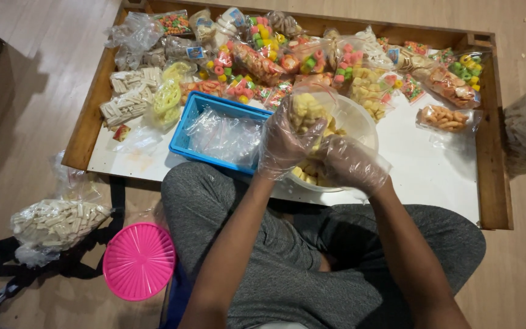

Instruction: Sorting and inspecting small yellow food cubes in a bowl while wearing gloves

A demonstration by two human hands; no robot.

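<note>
Left hand (286, 143) around snack bag (307, 109)

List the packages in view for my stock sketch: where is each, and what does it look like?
Small clear bag: held in left hand over white bowl, yellow puffs inside.
Clear packets: tray's far side, multicoloured rings, orange snacks.
Stick packets: tray's left, cream-white.
Big clear bag: floor left, pale sticks.
Blue basket: empty clear bags inside.

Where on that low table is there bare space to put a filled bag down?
Bare white surface lies at the table's near right, between the white bowl and the wooden rim, below the orange snack bag. A smaller patch lies left of the blue tray. The far half is crowded with snack bags.
</note>
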